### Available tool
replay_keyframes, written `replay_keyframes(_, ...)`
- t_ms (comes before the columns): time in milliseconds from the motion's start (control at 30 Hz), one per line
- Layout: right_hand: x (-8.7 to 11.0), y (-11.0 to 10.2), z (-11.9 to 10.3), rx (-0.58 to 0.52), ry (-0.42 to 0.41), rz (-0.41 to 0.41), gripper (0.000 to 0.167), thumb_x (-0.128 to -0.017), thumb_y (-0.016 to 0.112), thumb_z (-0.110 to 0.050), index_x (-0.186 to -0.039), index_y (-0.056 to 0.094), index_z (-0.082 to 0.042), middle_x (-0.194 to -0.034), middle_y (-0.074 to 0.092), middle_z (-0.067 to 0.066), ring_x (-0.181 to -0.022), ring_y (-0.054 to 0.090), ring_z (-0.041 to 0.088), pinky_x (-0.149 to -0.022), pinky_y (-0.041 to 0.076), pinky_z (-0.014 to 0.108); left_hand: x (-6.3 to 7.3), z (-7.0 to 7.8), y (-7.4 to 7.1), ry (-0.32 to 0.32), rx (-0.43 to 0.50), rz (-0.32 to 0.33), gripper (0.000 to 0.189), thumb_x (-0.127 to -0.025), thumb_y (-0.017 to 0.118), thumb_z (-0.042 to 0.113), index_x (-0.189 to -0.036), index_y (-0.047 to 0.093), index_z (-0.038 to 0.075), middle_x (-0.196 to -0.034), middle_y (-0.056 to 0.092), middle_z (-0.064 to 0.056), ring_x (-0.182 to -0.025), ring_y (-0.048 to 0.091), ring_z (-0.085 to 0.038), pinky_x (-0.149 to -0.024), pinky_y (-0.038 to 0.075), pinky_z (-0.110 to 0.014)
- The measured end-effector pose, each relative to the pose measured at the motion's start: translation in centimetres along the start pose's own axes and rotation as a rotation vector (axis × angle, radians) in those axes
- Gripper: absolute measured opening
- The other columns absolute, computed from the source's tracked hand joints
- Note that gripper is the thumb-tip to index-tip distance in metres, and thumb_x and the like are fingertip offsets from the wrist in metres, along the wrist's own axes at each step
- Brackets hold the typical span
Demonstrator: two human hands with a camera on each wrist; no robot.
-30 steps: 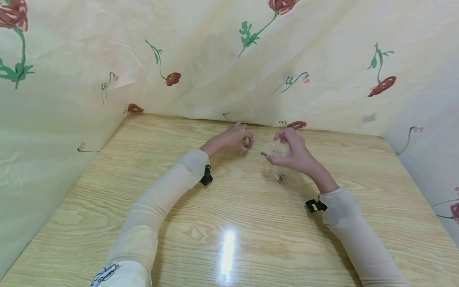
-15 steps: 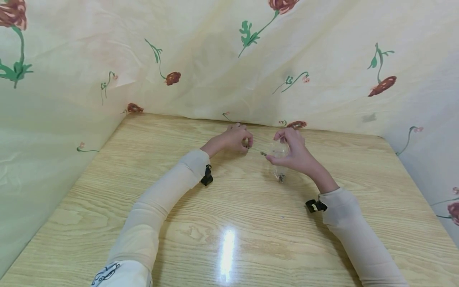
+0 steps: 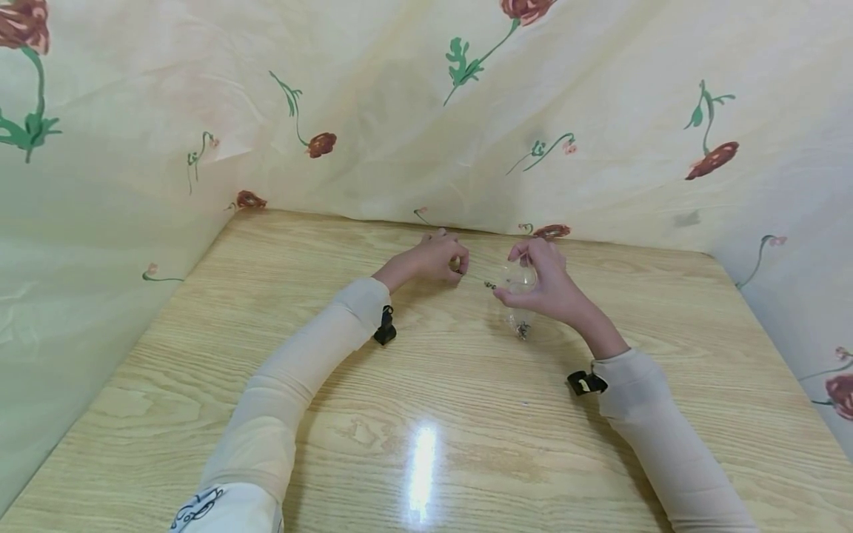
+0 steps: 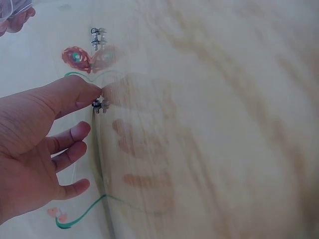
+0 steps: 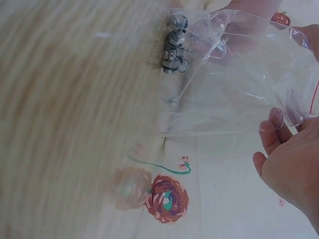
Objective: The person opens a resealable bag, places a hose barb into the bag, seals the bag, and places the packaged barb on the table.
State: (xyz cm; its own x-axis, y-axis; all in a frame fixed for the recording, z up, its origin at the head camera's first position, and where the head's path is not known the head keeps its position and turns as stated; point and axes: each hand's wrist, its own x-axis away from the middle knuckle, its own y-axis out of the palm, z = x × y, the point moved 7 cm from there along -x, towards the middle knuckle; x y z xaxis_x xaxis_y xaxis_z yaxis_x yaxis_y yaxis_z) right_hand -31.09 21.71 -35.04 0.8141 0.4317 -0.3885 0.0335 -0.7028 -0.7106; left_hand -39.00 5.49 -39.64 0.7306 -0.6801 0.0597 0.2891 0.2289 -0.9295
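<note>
My left hand (image 3: 435, 257) is low over the far part of the table. In the left wrist view its thumb and index finger pinch a small dark metal piece (image 4: 97, 104) at the tabletop, while the other fingers are loosely bent. Slightly farther right stands another small metal piece (image 4: 95, 39), apart from the hand. My right hand (image 3: 545, 280) holds a clear plastic zip bag (image 5: 244, 74) by its upper part. Several grey metal pieces (image 5: 174, 47), looking like small bolts or fittings, lie clustered in the bag's bottom corner. Their exact kind is unclear.
The glossy wood-grain table (image 3: 373, 414) mirrors the hands and pieces. A flower-printed cloth (image 3: 400, 111) hangs along the back edge, close behind both hands, and along the sides. A bright light reflection lies on the table's near middle.
Both hands stay almost where they were. The left fingers shift very slightly at the small metal piece; the bag stays in the right hand.
</note>
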Motion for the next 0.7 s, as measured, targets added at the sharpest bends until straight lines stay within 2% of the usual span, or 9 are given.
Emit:
replay_keyframes(400, -0.06, 0.02, 0.07, 0.009, -0.004, 0.002, 0.053, -0.073, 0.085, -0.013, -0.110, 0.052, 0.005, -0.098, 0.044, 0.013, -0.095, 0.035, 0.023, -0.087, 0.018, 0.042, -0.09, 0.05, 0.08, 0.000, 0.008, -0.010, 0.005, -0.093, 0.071, 0.020, -0.098, 0.070, 0.018, -0.111, 0.055, -0.005, -0.108, 0.040, -0.022, -0.095, 0.031, -0.042)
replay_keyframes(700, -0.04, 0.18, 0.19, 0.016, 0.005, -0.017, 0.052, -0.075, 0.085, -0.013, -0.111, 0.051, 0.001, -0.100, 0.044, 0.012, -0.096, 0.035, 0.026, -0.085, 0.018, 0.042, 0.07, 0.27, 0.04, -0.002, 0.043, -0.038, 0.003, -0.094, 0.071, 0.019, -0.094, 0.068, 0.017, -0.109, 0.055, -0.005, -0.109, 0.039, -0.023, -0.102, 0.031, -0.054)
